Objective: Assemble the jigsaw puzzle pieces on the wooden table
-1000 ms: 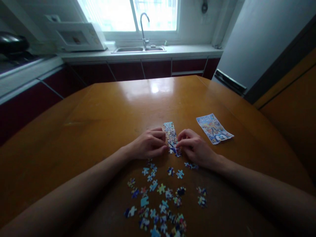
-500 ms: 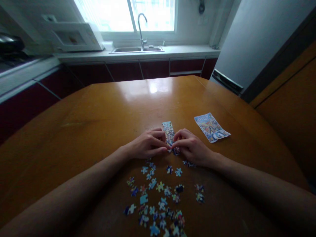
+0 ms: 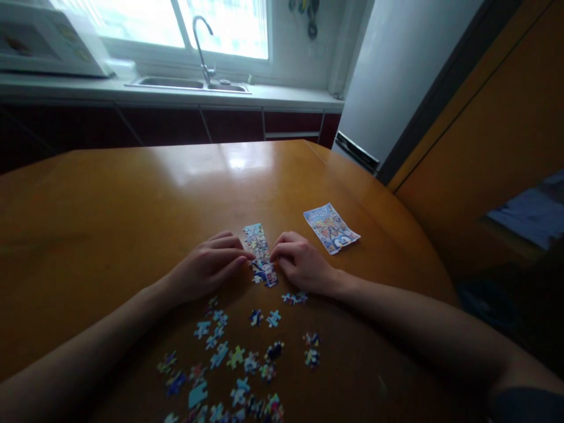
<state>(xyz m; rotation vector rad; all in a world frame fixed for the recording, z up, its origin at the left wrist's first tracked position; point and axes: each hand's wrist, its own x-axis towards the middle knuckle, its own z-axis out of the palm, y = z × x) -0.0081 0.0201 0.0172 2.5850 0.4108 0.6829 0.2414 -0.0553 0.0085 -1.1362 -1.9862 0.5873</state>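
A narrow joined strip of jigsaw puzzle (image 3: 259, 242) lies on the table between my hands, with a few pieces at its near end in dark blue and white. My left hand (image 3: 214, 261) rests at its left edge, thumb and index finger close together with their tips on the strip's lower part. At the right edge, my right hand (image 3: 302, 261) has its fingers curled, the tips touching the strip. Just below that hand are a few joined puzzle pieces (image 3: 294, 298). Many loose puzzle pieces (image 3: 235, 356) are scattered nearer to me.
A printed picture sheet (image 3: 331, 229) lies on the wooden table (image 3: 176, 194) to the right of the strip. Beyond the table stand a counter with a sink (image 3: 171, 83), a microwave (image 3: 48, 41) and a fridge (image 3: 399, 70).
My hands have moved apart to either side of the strip, uncovering its lower part. The view has turned right, so everything sits further left in it.
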